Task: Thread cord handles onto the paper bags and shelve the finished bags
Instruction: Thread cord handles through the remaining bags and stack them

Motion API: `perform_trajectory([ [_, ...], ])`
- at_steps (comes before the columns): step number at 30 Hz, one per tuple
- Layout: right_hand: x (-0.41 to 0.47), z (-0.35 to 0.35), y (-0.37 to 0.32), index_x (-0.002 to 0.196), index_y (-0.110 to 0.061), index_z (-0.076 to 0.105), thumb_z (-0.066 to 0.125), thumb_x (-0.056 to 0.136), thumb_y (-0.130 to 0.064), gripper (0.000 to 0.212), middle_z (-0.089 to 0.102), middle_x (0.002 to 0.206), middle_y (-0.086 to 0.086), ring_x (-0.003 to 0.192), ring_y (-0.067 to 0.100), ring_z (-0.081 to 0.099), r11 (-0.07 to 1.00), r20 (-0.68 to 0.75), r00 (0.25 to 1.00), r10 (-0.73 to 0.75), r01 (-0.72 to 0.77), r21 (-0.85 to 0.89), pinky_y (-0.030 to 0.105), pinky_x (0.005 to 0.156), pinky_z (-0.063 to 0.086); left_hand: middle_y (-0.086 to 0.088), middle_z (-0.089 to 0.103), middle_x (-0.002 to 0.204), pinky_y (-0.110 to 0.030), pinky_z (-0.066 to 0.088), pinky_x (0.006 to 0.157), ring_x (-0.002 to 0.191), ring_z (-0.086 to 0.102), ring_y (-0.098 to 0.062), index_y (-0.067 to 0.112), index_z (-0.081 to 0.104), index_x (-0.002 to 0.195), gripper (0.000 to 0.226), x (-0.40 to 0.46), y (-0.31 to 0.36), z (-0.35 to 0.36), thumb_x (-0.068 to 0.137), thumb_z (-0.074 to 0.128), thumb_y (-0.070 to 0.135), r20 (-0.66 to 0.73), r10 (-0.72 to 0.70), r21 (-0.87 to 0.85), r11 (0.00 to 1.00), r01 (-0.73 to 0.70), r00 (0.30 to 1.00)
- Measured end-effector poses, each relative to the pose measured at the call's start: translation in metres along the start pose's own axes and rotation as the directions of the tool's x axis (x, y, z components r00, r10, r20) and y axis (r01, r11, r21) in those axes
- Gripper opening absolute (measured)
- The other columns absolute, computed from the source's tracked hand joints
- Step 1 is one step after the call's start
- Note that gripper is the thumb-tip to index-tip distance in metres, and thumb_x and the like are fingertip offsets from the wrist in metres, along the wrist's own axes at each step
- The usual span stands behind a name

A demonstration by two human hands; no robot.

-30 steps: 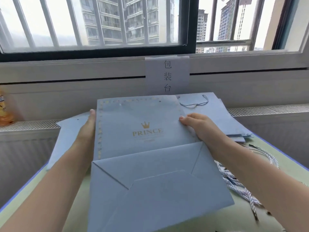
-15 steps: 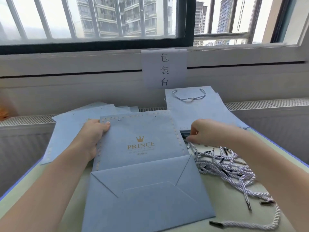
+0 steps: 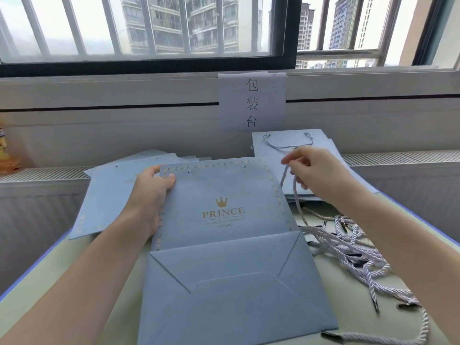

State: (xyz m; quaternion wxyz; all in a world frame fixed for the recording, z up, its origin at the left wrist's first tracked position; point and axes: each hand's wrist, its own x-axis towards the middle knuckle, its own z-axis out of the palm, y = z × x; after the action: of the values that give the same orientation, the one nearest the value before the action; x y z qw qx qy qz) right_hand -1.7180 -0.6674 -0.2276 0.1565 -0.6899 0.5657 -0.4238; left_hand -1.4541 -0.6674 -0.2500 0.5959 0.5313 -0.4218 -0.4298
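A flat light-blue paper bag (image 3: pixel 224 195) with a gold PRINCE crown print lies in the middle of the table, its folded bottom toward me and two punched holes near its far edge. My left hand (image 3: pixel 151 192) grips the bag's upper left corner, thumb on top. My right hand (image 3: pixel 313 173) is raised above the bag's right side and pinches a white twisted cord (image 3: pixel 295 195) that hangs down to the pile of cords (image 3: pixel 353 247).
A stack of bags with a cord handle (image 3: pixel 288 145) on top lies at the back right. Unthreaded blue bags (image 3: pixel 109 190) fan out at the left. A paper sign (image 3: pixel 251 103) hangs on the wall below the window. The table's blue edge (image 3: pixel 420 220) runs on the right.
My right hand has picked one cord out of the pile and lifted it up. My left hand has slid to the bag's upper left corner. The camera moved closer.
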Motion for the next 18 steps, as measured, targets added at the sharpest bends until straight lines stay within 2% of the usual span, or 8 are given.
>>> perform_trajectory([
  [2,-0.001,-0.007,-0.008,0.088,-0.020,0.060,0.046,0.095,-0.004,0.022,0.058,0.076,0.002,0.055,0.002,0.054,0.977,-0.170,0.979,-0.116,0.143,0.156,0.016,0.055,0.046,-0.005,0.068,0.087,-0.036,0.056,0.061,0.069,0.065,-0.021,0.016,0.052,0.120,0.025,-0.004,-0.001,0.005,0.097,0.047,0.008,0.033,-0.009,-0.001,1.000,0.009,0.999],
  [4,-0.004,-0.008,-0.013,0.087,-0.023,0.059,0.048,0.094,-0.002,0.025,0.060,0.076,-0.001,0.057,0.000,0.056,0.937,-0.253,0.948,-0.191,0.252,0.240,0.014,0.055,0.046,-0.008,0.068,0.087,-0.034,0.057,0.055,0.067,0.066,-0.021,0.015,0.051,0.123,0.027,-0.009,-0.001,0.012,0.097,0.047,0.007,0.074,-0.028,-0.002,1.000,0.028,0.997],
  [6,-0.007,-0.007,-0.016,0.090,-0.021,0.059,0.049,0.094,0.000,0.024,0.061,0.078,-0.003,0.062,0.000,0.058,0.906,-0.285,0.931,-0.227,0.309,0.289,0.014,0.059,0.047,-0.011,0.067,0.089,-0.035,0.057,0.056,0.067,0.065,-0.023,0.013,0.049,0.121,0.025,-0.015,-0.002,0.019,0.097,0.047,0.006,0.106,-0.051,0.011,0.999,0.050,0.993],
  [10,-0.013,-0.002,-0.022,0.090,-0.020,0.062,0.052,0.093,0.001,0.023,0.064,0.083,-0.001,0.073,0.006,0.064,0.848,-0.264,0.934,-0.242,0.336,0.409,0.019,0.071,0.051,-0.018,0.063,0.100,-0.044,0.054,0.071,0.074,0.061,-0.029,0.009,0.050,0.111,0.019,-0.024,-0.007,0.030,0.094,0.047,0.002,0.170,-0.118,0.125,0.987,0.098,0.978],
  [12,-0.015,-0.002,-0.026,0.088,-0.017,0.063,0.050,0.093,0.005,0.026,0.065,0.082,-0.003,0.075,0.009,0.065,0.753,-0.202,0.966,-0.164,0.255,0.606,0.021,0.075,0.052,-0.016,0.061,0.097,-0.035,0.049,0.065,0.072,0.058,-0.026,0.009,0.053,0.107,0.019,-0.026,-0.012,0.034,0.090,0.047,0.002,0.180,-0.133,0.253,0.964,0.084,0.975],
  [15,-0.017,-0.001,-0.029,0.086,-0.015,0.065,0.049,0.092,0.005,0.026,0.066,0.081,-0.001,0.077,0.012,0.064,0.550,0.027,0.998,-0.060,0.011,0.835,0.023,0.077,0.052,-0.008,0.061,0.092,-0.031,0.046,0.069,0.076,0.057,-0.021,0.013,0.059,0.097,0.016,-0.028,-0.020,0.040,0.088,0.047,0.007,0.196,-0.028,0.501,0.862,-0.075,0.980],
  [16,-0.018,0.000,-0.030,0.086,-0.015,0.065,0.050,0.091,0.003,0.025,0.067,0.081,0.000,0.079,0.013,0.064,0.538,0.094,0.994,-0.046,-0.054,0.841,0.024,0.077,0.054,-0.005,0.061,0.089,-0.030,0.046,0.067,0.076,0.056,-0.019,0.014,0.060,0.094,0.016,-0.029,-0.021,0.041,0.088,0.045,0.008,0.202,0.033,0.586,0.797,-0.147,0.979],
  [18,-0.020,0.006,-0.029,0.087,-0.014,0.066,0.050,0.091,0.001,0.023,0.068,0.081,0.001,0.080,0.014,0.064,0.557,0.192,0.981,-0.011,-0.154,0.816,0.025,0.077,0.056,-0.001,0.061,0.091,-0.032,0.046,0.071,0.083,0.056,-0.021,0.016,0.060,0.093,0.020,-0.035,-0.022,0.043,0.089,0.041,0.010,0.228,0.153,0.778,0.566,-0.274,0.962],
])
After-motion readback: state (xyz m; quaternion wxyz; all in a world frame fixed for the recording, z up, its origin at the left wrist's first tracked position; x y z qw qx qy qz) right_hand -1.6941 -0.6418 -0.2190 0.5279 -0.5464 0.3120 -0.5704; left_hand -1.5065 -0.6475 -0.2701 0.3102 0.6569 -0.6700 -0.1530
